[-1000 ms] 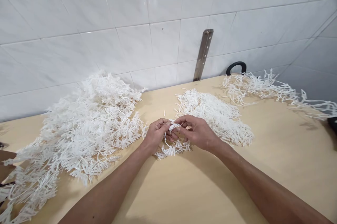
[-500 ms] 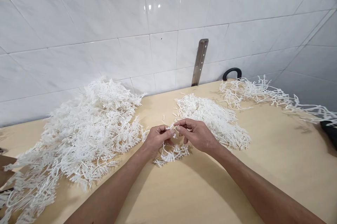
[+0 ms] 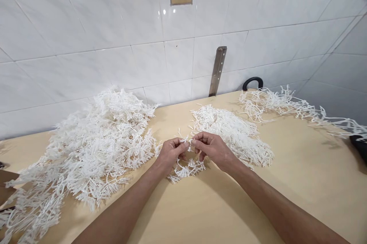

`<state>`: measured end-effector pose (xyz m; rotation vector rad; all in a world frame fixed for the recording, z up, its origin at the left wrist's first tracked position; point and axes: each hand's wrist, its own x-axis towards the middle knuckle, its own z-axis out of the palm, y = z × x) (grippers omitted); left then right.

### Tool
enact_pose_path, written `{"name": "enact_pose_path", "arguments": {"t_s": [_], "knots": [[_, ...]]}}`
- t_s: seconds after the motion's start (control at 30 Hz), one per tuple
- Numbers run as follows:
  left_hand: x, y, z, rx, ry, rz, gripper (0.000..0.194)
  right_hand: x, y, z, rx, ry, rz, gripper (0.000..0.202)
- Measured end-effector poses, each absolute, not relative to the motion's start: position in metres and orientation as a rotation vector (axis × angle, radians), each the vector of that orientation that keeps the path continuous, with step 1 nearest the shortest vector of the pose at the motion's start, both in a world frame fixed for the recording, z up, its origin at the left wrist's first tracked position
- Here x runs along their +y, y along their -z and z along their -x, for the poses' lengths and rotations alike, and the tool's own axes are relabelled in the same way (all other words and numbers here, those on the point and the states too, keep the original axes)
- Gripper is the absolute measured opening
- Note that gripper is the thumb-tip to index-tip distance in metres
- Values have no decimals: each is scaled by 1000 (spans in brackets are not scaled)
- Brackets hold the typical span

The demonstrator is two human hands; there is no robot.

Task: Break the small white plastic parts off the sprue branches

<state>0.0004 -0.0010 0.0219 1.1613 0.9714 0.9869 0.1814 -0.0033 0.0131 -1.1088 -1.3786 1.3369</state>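
My left hand pinches a small branched white plastic piece between thumb and fingers. Against the other side of the same piece, my right hand has its thumb and forefinger closed. A curved white sprig with many thin prongs hangs or lies just below my fingers; whether it joins the held piece is unclear. To the left spreads a big heap of white branched pieces. A smaller pile of thin white pieces lies beyond my right hand.
Bare white branching stems stretch along the table's back right. Behind them is a black curved handle. A metal strip leans on the tiled wall. At the right edge sits a black object; brown cardboard is at far left.
The camera view has tilted up slightly. My right fingers have drawn in a little around the small white piece, while my left hand has hardly moved.
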Motion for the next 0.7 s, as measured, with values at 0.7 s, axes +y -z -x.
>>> {"name": "enact_pose_path", "arguments": {"t_s": [0.7], "knots": [[-1, -16, -3, 1184, -936, -1340, 42, -6, -14, -176, -1640, -714, 1401, 12]]}}
